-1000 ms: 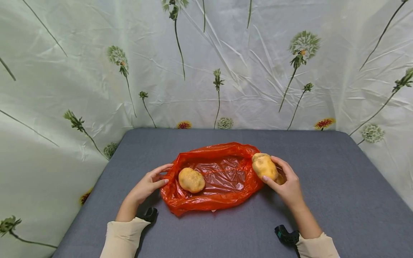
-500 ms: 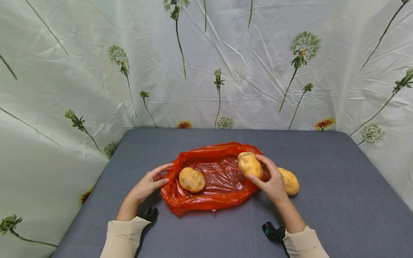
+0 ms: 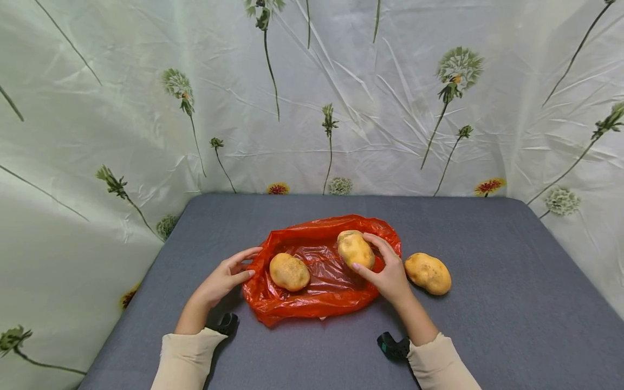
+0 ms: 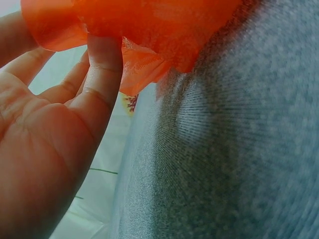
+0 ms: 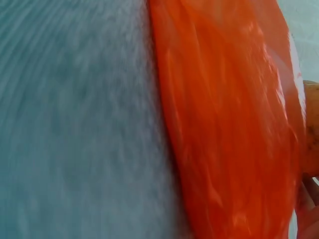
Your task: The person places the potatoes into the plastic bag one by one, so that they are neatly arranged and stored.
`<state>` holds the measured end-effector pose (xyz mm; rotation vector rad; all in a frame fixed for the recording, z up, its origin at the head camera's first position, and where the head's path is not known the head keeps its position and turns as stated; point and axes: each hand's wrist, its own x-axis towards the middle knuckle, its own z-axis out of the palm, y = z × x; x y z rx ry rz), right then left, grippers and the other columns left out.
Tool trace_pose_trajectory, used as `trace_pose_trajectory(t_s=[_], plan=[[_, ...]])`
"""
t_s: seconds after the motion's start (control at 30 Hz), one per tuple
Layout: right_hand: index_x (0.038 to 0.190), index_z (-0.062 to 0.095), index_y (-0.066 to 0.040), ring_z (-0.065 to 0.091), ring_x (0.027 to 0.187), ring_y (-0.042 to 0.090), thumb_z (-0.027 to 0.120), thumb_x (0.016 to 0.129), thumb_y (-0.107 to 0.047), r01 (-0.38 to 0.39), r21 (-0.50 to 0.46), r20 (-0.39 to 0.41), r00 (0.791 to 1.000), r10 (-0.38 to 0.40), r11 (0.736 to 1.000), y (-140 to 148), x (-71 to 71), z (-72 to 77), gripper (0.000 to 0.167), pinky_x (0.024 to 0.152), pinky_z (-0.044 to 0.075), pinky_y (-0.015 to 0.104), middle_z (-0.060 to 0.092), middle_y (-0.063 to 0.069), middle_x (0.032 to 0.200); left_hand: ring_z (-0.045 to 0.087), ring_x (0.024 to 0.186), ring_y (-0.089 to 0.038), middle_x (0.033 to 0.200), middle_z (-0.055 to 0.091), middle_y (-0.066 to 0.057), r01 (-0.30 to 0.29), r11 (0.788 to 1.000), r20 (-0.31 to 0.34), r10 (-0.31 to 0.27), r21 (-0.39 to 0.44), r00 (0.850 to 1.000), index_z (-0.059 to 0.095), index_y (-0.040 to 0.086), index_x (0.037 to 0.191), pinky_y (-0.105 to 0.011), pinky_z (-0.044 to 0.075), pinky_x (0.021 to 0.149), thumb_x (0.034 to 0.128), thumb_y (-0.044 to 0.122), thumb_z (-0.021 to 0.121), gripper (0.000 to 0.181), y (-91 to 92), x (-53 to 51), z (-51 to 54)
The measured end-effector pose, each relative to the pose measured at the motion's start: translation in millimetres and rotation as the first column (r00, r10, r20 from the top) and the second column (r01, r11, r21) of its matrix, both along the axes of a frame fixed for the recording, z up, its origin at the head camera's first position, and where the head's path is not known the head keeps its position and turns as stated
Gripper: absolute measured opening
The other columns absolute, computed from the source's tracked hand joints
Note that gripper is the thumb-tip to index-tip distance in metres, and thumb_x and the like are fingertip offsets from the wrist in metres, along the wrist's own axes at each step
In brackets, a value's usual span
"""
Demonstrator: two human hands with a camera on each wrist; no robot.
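Note:
A red plastic bag (image 3: 322,311) lies spread with its mouth facing up. My left hand (image 3: 221,279) holds its left rim between thumb and fingers; the left wrist view shows the thumb (image 4: 102,74) against the orange-red film. One potato (image 3: 290,272) lies inside the bag at the left. Over the bag's right part, my right hand (image 3: 390,273) grips a second potato (image 3: 355,249) between thumb and fingers. In the right wrist view only an edge of that potato (image 5: 312,129) shows beyond the bag's side (image 5: 229,129).
Right of the bag, behind my right hand, a third potato (image 3: 429,273) rests on the grey cloth-covered table (image 3: 512,303). A pale curtain (image 3: 312,81) with printed flowers hangs along the table's back and sides. Dark wrist devices show below both hands.
My right hand has carried its potato leftward from the bag's right rim to over the bag's inside, uncovering the third potato on the table. My left hand has stayed at the rim.

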<state>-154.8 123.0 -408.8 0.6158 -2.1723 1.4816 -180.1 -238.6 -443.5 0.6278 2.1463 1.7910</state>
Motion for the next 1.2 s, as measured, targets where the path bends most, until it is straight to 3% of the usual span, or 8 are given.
trace_pose_trajectory(t_s=[0.17,0.5,0.87,1.0,1.2], plan=[[0.118,0.050,0.009,0.047,0.108,0.034,0.075,0.067,0.004,-0.022,-0.012,0.041,0.999,0.022,1.000,-8.7,-1.9,-0.4,0.056,0.085,0.036,0.052,0.050,0.023,0.119,0.049,0.108,-0.033,0.130,0.037,-0.025,0.004,1.000,0.004,-0.004,0.009,1.000,0.033,0.001,0.136,-0.030,0.047,0.078,0.0899,0.002,0.051,0.049,0.1,0.0,-0.1],[0.118,0.050,0.008,0.046,0.109,0.033,0.076,0.067,0.001,-0.036,-0.009,0.068,0.997,0.037,0.999,-23.9,-5.3,-2.2,0.057,0.089,0.035,0.051,0.051,0.022,0.118,0.050,0.107,-0.031,0.130,0.037,-0.025,-0.007,1.000,0.000,0.007,-0.006,1.000,0.034,0.001,0.136,-0.030,0.047,0.078,0.0898,0.002,0.051,0.049,0.4,0.3,-0.2],[0.123,0.051,-0.008,0.045,0.113,0.019,0.078,0.070,-0.017,-0.064,0.020,0.113,0.992,0.062,0.998,-31.7,-27.3,-37.9,0.061,0.091,0.036,0.043,0.050,0.007,0.124,0.050,0.108,-0.033,0.129,0.037,-0.025,-0.005,1.000,0.002,0.005,-0.001,1.000,0.034,0.002,0.136,-0.031,0.047,0.077,0.0898,0.002,0.051,0.049,0.1,0.5,-0.5],[0.123,0.051,-0.007,0.045,0.113,0.021,0.078,0.069,-0.016,-0.070,0.027,0.146,0.987,0.065,0.997,-38.2,-26.9,-36.0,0.060,0.092,0.035,0.043,0.051,0.008,0.123,0.050,0.108,-0.033,0.129,0.037,-0.025,-0.004,1.000,-0.001,0.004,0.002,1.000,0.034,0.001,0.136,-0.031,0.047,0.077,0.0898,0.002,0.051,0.049,0.1,0.2,-0.7],[0.119,0.050,0.006,0.048,0.108,0.033,0.075,0.070,-0.005,-0.119,0.024,0.138,0.984,0.114,0.993,-47.1,-17.5,-19.1,0.056,0.087,0.039,0.048,0.051,0.021,0.118,0.050,0.108,-0.032,0.130,0.037,-0.025,-0.001,1.000,-0.004,0.001,0.003,1.000,0.034,0.001,0.136,-0.031,0.047,0.077,0.0899,0.002,0.051,0.049,0.3,0.2,-0.4]])
